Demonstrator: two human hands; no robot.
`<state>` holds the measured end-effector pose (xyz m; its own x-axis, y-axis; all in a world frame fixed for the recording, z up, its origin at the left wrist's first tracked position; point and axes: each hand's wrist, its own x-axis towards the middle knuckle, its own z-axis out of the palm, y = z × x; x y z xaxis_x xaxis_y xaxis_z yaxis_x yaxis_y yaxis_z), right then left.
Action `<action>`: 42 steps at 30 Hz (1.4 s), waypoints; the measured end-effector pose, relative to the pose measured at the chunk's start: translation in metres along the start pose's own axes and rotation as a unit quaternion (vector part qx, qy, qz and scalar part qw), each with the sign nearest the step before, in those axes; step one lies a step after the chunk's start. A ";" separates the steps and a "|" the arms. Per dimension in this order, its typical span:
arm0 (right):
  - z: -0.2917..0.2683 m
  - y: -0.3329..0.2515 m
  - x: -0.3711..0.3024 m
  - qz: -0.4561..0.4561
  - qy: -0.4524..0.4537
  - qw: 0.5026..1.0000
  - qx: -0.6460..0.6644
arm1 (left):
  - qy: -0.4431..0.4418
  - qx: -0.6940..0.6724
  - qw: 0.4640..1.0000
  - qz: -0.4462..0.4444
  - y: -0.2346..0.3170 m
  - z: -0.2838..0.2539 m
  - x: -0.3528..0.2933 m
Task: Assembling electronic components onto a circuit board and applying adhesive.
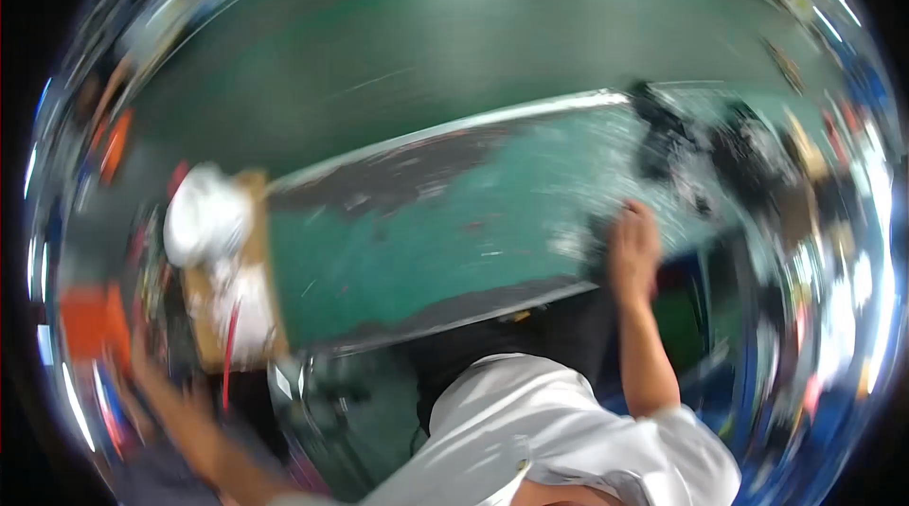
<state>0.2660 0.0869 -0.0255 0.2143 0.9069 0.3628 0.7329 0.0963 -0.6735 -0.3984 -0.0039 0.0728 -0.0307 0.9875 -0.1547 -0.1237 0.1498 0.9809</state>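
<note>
My right hand (634, 246) is over the right part of a worn green worktable (426, 231), close to its near edge. Blur hides how its fingers are set, and I see nothing clear in it. A dark patch, perhaps shadow, lies just left of that hand. Beyond it, black items (677, 142) sit on shiny clear plastic. My left arm reaches far out to the left, where my left hand (142, 359) is a smear beside an orange bin-like thing (93, 321). Whether it touches the orange thing, I cannot tell.
Left of the table, a white bundle (206, 214) and white sheets (244, 312) rest on a tan board (276, 331), with a thin red strip (230, 345) across them. A blue container (696, 293) stands below the table's right end. Green floor (426, 42) stretches beyond.
</note>
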 end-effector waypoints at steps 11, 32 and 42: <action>-0.013 0.015 -0.003 -0.019 0.010 0.969 0.247 | 0.069 0.407 0.882 0.225 -0.010 0.270 0.132; -0.374 0.149 0.070 0.031 0.088 0.988 -0.126 | -0.033 0.586 0.764 0.268 -0.124 0.430 0.180; -0.533 -0.007 -0.015 0.029 0.010 0.907 -0.420 | 0.033 0.513 0.788 0.339 -0.145 0.386 0.228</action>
<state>0.6013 -0.1462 0.3171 0.2735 0.8919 0.3601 0.9515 -0.3056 0.0343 -0.0048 0.2188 -0.0594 0.2010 0.8576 0.4735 0.8092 -0.4178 0.4132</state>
